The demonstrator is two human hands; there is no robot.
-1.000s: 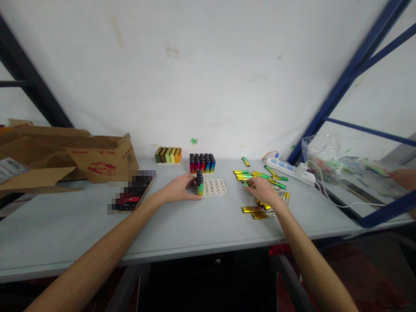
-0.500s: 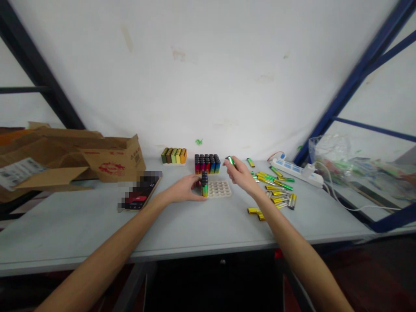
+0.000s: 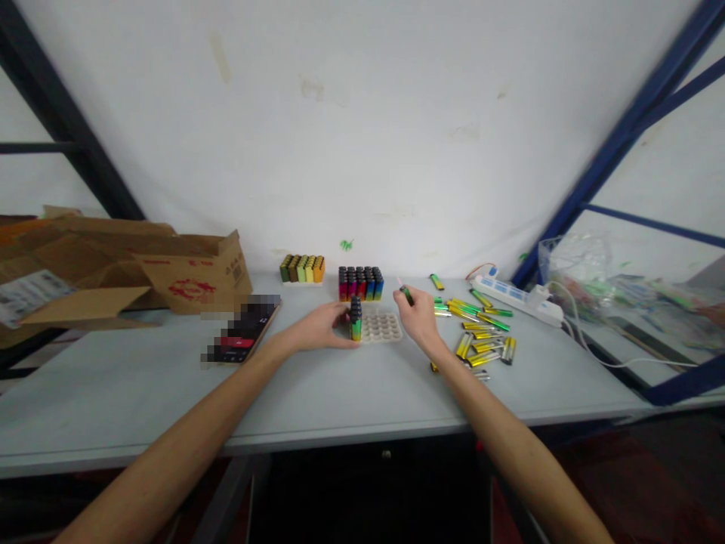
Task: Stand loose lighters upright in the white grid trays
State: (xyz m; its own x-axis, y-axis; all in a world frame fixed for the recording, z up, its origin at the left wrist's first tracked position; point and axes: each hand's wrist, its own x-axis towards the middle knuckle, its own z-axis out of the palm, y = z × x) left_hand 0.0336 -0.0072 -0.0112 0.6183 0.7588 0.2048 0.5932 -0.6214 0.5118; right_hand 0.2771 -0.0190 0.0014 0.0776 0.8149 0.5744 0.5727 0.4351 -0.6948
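Observation:
My left hand [image 3: 325,328] curves round a short row of upright green-yellow lighters [image 3: 356,321] at the left end of a white tray [image 3: 382,328] with round pockets. Its thumb and fingers touch the row. Right of the tray, my right hand [image 3: 415,311] grips one dark and green lighter [image 3: 406,293], tilted, with what looks like a small flame at its top. Loose yellow and green lighters [image 3: 487,326] lie scattered to the right of that hand. Behind the tray stands a block of multicoloured lighters [image 3: 361,284].
A second block of yellow-brown lighters [image 3: 303,270] stands at the back left. A phone [image 3: 243,332] and open cardboard boxes [image 3: 192,279] are on the left. A power strip [image 3: 518,297], its white cable and a plastic bag [image 3: 578,272] are at the right.
My right hand has moved slightly down, keeping its lighter, and a pinkish flame-like streak now shows at the lighter's top. My left hand has stayed by the row.

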